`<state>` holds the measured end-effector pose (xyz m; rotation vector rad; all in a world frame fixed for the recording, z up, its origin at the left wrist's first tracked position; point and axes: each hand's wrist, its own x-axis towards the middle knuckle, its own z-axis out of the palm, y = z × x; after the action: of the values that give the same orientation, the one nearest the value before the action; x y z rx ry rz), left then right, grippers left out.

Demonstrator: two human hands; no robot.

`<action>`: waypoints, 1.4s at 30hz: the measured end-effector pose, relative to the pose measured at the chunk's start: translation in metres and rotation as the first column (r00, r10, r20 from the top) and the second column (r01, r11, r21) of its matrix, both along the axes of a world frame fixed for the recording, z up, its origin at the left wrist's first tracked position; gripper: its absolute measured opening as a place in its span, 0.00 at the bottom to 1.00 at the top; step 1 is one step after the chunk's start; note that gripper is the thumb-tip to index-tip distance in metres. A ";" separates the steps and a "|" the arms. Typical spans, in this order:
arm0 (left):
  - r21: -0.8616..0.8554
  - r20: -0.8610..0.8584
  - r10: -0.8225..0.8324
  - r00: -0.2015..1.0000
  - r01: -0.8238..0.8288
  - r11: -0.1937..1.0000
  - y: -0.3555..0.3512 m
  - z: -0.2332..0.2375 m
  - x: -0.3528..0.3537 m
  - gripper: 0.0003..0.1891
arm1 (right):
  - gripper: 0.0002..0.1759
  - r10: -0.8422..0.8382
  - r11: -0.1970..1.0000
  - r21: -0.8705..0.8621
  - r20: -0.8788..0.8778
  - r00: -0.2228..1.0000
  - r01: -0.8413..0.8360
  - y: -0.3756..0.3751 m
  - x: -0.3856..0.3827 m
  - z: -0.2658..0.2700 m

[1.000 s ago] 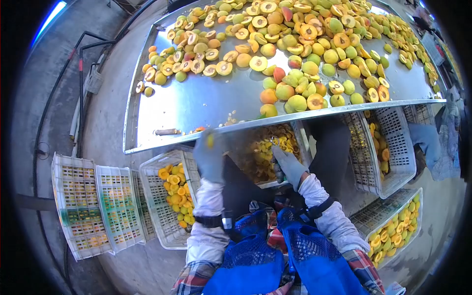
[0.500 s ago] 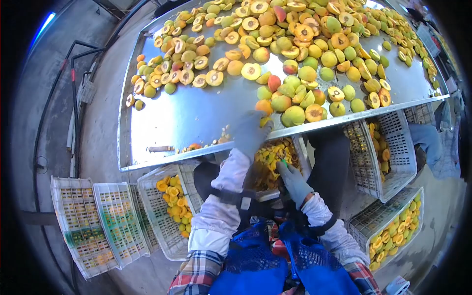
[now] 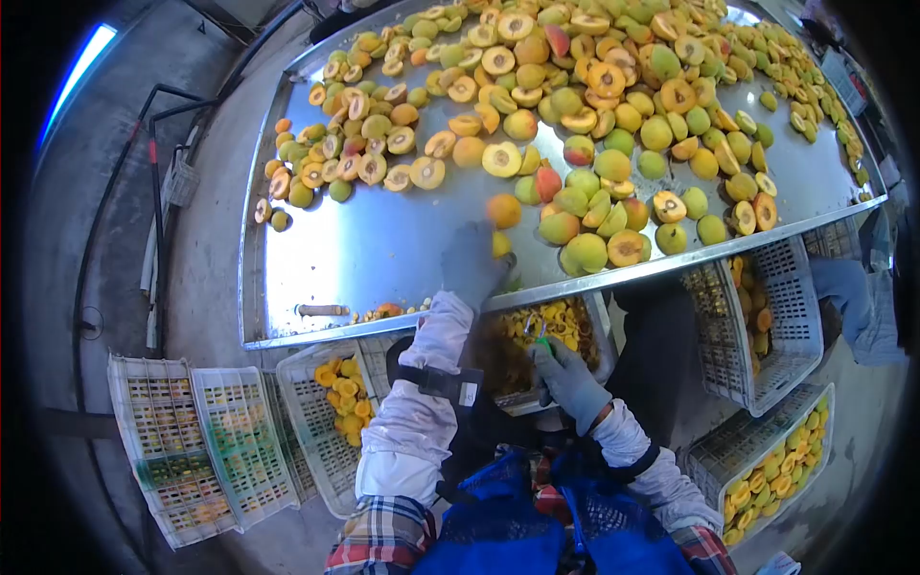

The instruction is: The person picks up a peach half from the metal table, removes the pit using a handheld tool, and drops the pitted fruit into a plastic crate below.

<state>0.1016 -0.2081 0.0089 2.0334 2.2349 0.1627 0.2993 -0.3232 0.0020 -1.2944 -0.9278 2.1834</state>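
My left hand, in a grey glove and smeared by motion, is over the near edge of the metal table. Its fingers are right beside a yellow peach piece and below an orange peach; I cannot tell whether they grip anything. My gloved right hand is closed around a small green-handled pitting tool, its curved metal end pointing up. Beneath the tool, a crate between my legs holds yellow peach pieces and scraps.
Many halved and whole peaches cover the table's far side. A short brown stick lies near its front edge. Crates of peach halves stand to the left and right, with another lower right. A person's leg shows at right.
My left hand has shifted slightly left, away from the orange peach. The metal end of the tool in my right hand shows more plainly. The whole view has tilted a little.
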 end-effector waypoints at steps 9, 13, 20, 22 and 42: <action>0.297 0.916 -0.265 0.303 -0.064 0.953 -0.096 0.008 0.039 0.19 | 0.15 -0.047 0.930 0.362 -0.052 0.998 0.063 -0.008 0.004 0.053; 0.444 0.833 -0.331 0.443 -0.178 0.878 -0.127 0.046 0.059 0.13 | 0.17 -0.094 0.953 0.274 -0.143 0.985 0.131 -0.027 -0.005 0.052; 0.237 0.970 -0.202 0.136 -0.337 0.911 -0.144 0.062 0.065 0.16 | 0.17 -0.108 0.912 0.383 -0.125 0.986 0.148 -0.048 -0.016 0.050; 0.279 0.959 -0.240 0.153 -0.334 0.900 -0.145 0.066 0.068 0.16 | 0.17 -0.101 0.885 0.448 -0.079 0.992 0.126 -0.050 -0.016 0.045; 0.208 0.949 -0.145 0.280 -0.208 0.956 -0.141 0.046 0.065 0.18 | 0.27 0.044 0.804 -0.386 -0.720 0.693 -0.452 -0.041 0.020 0.076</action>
<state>0.1669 -0.3488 0.0553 1.2445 1.4004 1.4100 0.3198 -0.3638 0.0777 -0.4062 -0.1815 2.9653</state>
